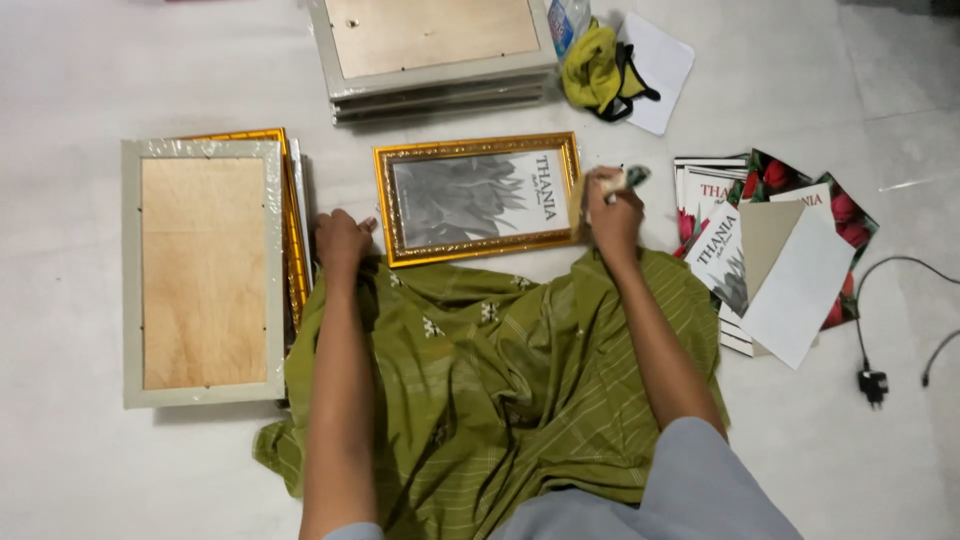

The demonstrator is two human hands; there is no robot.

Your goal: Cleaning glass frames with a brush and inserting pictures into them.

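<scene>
Gold picture frame [478, 197] laid face up at the upper centre, flanked by two hands on a pale floor [80, 470].

An olive cloth [500, 380] is spread across the lower centre, its upper edge just below the frame. A stack of backing-up frames [205, 272] is seen at the left, and a second stack [432, 48] at the top centre. Loose printed sheets [775, 255] are fanned at the right. The left hand [342, 240] is rested near the frame's lower left corner, fingers curled in and holding nothing. The right hand [612, 212] is set against the frame's right edge, fingers closed around a small wad of cloth [628, 179].
</scene>
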